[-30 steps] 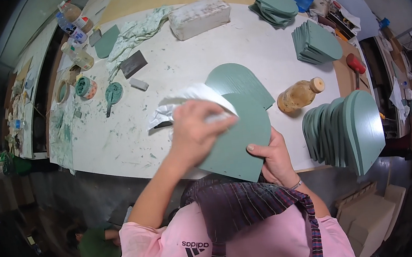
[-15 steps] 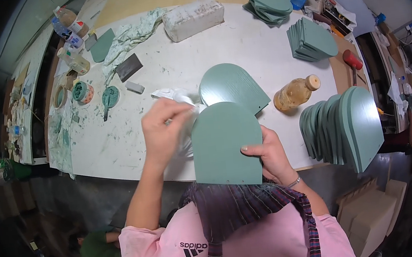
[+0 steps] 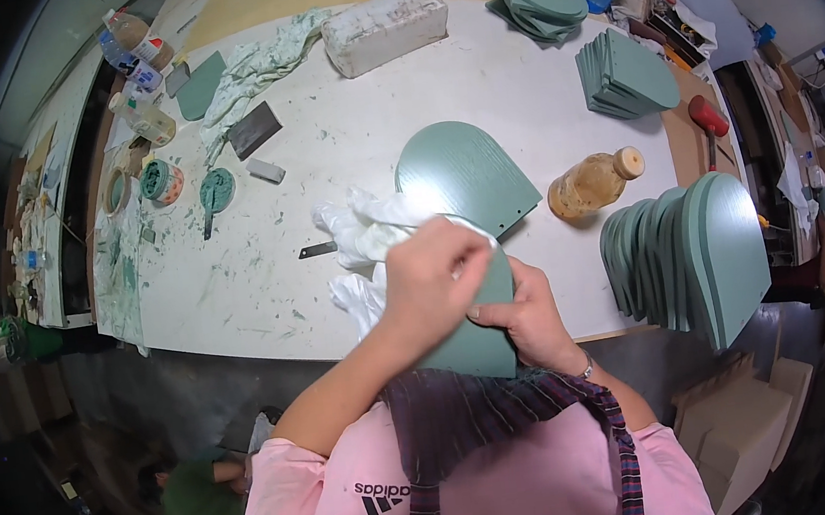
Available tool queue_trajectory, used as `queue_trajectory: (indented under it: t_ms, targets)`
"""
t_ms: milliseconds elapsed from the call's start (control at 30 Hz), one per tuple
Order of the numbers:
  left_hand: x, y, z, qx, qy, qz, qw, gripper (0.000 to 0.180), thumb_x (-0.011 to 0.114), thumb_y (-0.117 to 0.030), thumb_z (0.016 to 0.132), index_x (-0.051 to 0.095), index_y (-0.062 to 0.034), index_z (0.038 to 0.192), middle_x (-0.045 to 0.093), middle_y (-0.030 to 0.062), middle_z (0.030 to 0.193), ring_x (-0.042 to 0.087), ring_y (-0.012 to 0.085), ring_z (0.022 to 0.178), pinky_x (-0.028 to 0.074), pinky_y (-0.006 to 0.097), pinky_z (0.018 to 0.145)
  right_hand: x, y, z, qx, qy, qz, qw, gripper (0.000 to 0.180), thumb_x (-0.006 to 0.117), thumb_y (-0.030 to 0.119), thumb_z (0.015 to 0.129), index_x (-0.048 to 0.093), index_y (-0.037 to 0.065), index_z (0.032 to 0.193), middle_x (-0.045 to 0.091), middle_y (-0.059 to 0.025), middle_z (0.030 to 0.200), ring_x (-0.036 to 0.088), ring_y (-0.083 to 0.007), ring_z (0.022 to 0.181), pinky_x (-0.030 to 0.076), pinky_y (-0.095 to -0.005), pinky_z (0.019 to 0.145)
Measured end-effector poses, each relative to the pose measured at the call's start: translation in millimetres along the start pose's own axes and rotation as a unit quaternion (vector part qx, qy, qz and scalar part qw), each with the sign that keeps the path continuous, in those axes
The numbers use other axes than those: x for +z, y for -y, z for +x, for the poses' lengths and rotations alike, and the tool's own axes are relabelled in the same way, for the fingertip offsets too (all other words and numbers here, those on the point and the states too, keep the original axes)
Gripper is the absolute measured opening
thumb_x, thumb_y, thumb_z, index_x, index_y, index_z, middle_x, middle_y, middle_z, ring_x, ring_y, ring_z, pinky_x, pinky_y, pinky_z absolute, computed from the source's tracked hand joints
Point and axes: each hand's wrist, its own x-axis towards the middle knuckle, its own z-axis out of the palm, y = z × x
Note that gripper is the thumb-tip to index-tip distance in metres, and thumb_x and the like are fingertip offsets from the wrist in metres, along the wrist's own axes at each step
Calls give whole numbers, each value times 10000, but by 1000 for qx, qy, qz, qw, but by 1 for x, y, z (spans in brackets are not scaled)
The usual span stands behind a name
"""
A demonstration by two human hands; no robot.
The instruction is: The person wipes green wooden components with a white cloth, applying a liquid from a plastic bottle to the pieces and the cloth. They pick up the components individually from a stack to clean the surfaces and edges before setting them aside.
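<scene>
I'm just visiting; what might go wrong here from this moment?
The held green panel could slip, as the right hand grips it by one side while the left hand holds white cloth against it. The bottle of amber liquid might be knocked over, sitting close to the stack of green panels. The dark strip poking out from under the cloth could perhaps snag it.

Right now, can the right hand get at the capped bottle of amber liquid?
Probably yes: only bare white tabletop shows between the right hand and the bottle. The green panel that hand grips would likely need letting go first.
</scene>
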Motion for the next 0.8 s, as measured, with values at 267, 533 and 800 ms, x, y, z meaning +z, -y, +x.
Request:
queue_trajectory:
  t_ms: [267,533,800]
  targets:
    - [6,-5,-2,-47,-19,15,999,56,701,-6,735,656,-22,764,600,111,705,627,263,594,498,342,537,2,-3,0,-8,-4,13,1000,467,628,-88,725,578,-61,1189,661,-84,1048,626,-153,962,506,-298,871]
    - [10,-10,-8,32,49,11,998,52,706,7,733,689,-12,779,598,107,707,607,237,580,476,325,529,-7,-11,4,-6,2,20,1000,398,640,-43,730,608,-41,1127,663,-66,1014,609,-136,934,499,-289,849]
    - [4,-9,-11,5,76,0,997,51,701,2,741,679,-7,787,606,120,716,612,248,606,478,331,543,-5,-11,3,-31,8,-25,999,400,647,-22,742,598,-44,1138,667,-76,1020,606,-131,933,498,-286,852]
